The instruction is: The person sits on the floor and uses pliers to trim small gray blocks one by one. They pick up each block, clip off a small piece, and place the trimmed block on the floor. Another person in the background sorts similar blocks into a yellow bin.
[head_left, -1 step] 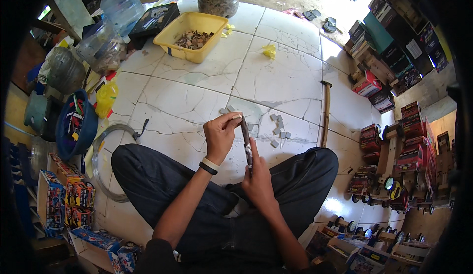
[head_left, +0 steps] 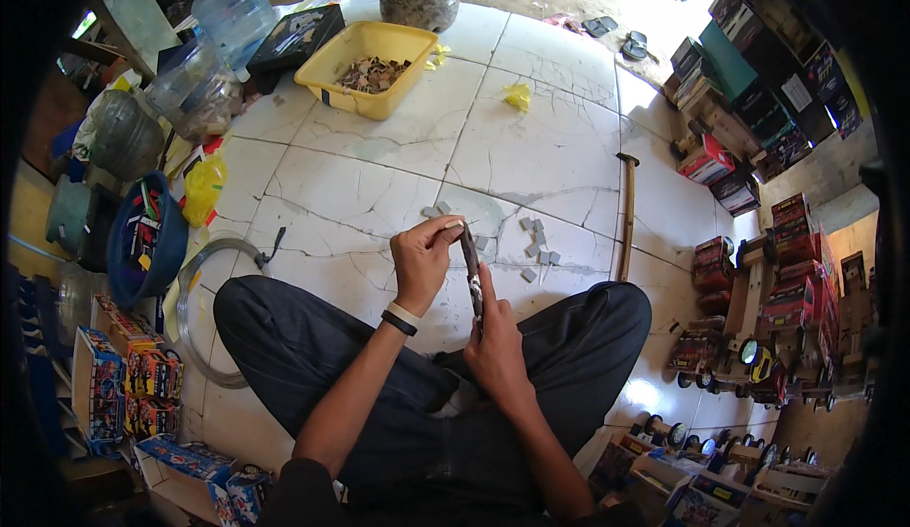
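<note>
In front of my lap, my left hand (head_left: 424, 260) is closed in a pinch at the top end of a long dark knife-like tool (head_left: 473, 266). Whatever small thing sits between its thumb and fingertips is mostly hidden. My right hand (head_left: 497, 342) grips the tool's lower part, its index finger stretched up along the side. Pale patches show midway along the tool, which stands nearly upright in the picture. Small grey square pieces (head_left: 536, 233) lie scattered on the tiles just beyond my hands, and two more grey pieces (head_left: 436, 210) lie behind my left hand.
A hammer (head_left: 627, 214) lies by my right knee. Ahead stands a yellow tub (head_left: 313, 86) holding small brown pieces. Left are a wire coil (head_left: 190, 328) and a blue basin (head_left: 128, 285). Wooden toy trucks (head_left: 749, 318) crowd the right. A crumpled yellow wrapper (head_left: 518, 98) lies ahead on the cracked tiles.
</note>
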Demonstrator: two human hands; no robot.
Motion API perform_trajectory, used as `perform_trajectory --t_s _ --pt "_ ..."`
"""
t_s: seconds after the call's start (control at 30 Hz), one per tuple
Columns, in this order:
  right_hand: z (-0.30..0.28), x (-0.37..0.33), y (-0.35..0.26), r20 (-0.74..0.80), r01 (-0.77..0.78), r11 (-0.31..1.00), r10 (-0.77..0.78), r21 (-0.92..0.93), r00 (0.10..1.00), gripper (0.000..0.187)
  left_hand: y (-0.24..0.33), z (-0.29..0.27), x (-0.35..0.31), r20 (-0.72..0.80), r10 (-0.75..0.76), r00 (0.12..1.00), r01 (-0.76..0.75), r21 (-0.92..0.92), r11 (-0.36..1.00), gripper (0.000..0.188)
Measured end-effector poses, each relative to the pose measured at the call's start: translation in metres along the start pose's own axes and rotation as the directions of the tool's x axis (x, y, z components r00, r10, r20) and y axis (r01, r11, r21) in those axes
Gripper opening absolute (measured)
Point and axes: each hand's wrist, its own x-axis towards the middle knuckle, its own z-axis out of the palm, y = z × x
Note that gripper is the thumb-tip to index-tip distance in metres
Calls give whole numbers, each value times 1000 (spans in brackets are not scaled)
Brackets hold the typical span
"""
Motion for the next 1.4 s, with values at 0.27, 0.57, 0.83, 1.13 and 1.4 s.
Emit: perform_trajectory --t_s 0.27,0.57,0.83,1.13,1.4 --pt "1 11 11 18 41 967 -47 252 999 82 4 -4 15 32 34 999 -34 15 999 19" --pt "-9 14 26 -43 117 889 -110 442 993 71 24 -34 27 161 -176 971 220 -323 921 28" --pt "-11 13 18 96 70 834 -146 547 985 73 31 -40 28 226 -209 951 276 -323 905 29" --pt "-16 11 15 107 68 860 -141 507 984 74 30 -41 29 245 -198 949 266 -281 922 30" --pt "-17 11 15 117 66 852 -148 520 982 75 26 -43 30 259 -203 944 274 -279 920 30"
